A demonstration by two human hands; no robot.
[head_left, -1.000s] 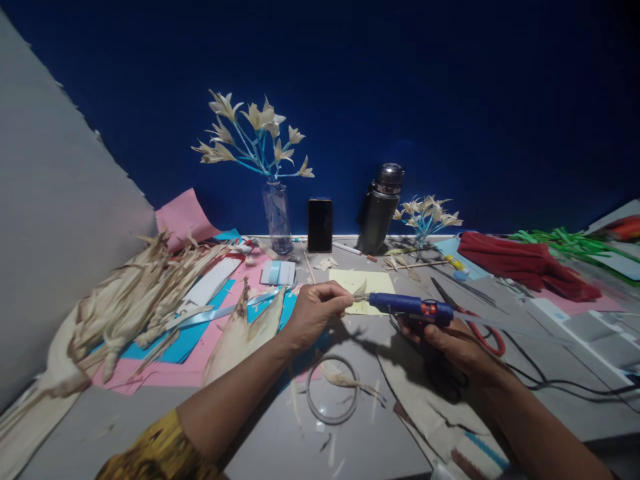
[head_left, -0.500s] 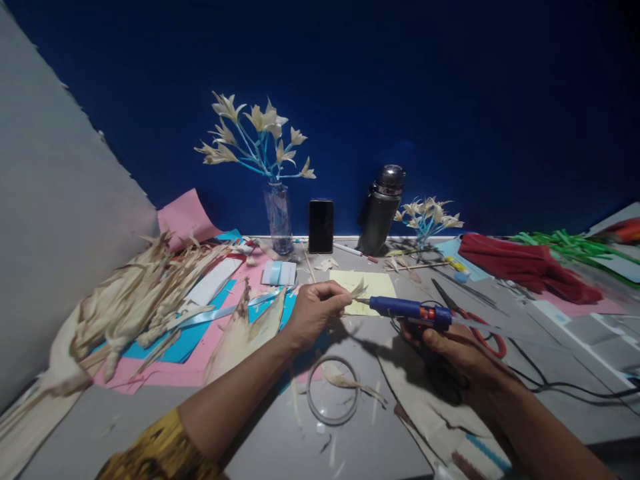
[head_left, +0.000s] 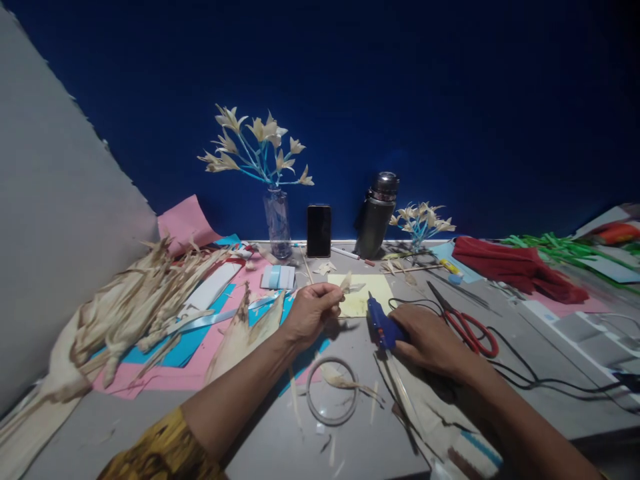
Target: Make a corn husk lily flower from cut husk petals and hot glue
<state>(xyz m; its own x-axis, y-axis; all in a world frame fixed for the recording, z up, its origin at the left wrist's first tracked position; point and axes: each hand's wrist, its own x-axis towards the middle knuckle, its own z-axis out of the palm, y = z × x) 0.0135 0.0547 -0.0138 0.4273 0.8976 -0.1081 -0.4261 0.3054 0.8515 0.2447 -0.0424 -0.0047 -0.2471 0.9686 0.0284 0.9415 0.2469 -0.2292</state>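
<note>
Between the thumb and fingers of my left hand (head_left: 311,315) is a small pale piece of dried husk (head_left: 346,283), pinched over a yellow paper (head_left: 379,301). My right hand (head_left: 429,337) grips a blue hot glue gun (head_left: 381,325) low over the table, its nozzle aimed away from me beside the yellow paper. From the gun's rear a long clear glue stick (head_left: 401,387) sticks out toward me. In front of my hands lies a grey ring (head_left: 308,393) with a husk scrap (head_left: 340,379) across it. Red-handled scissors (head_left: 465,328) rest right of my right hand.
Dried husks (head_left: 120,320) heap at left over pink and blue paper. At the back stand a clear bottle (head_left: 277,223) of husk flowers, a phone (head_left: 319,230), a flask (head_left: 376,217) and a smaller flower bunch (head_left: 423,220). A black cord (head_left: 530,380) runs right, near red cloth (head_left: 520,267).
The glue gun has pulled away from the husk piece and swung from pointing left to pointing forward, lower by the table. My left hand still pinches the husk piece, almost unmoved.
</note>
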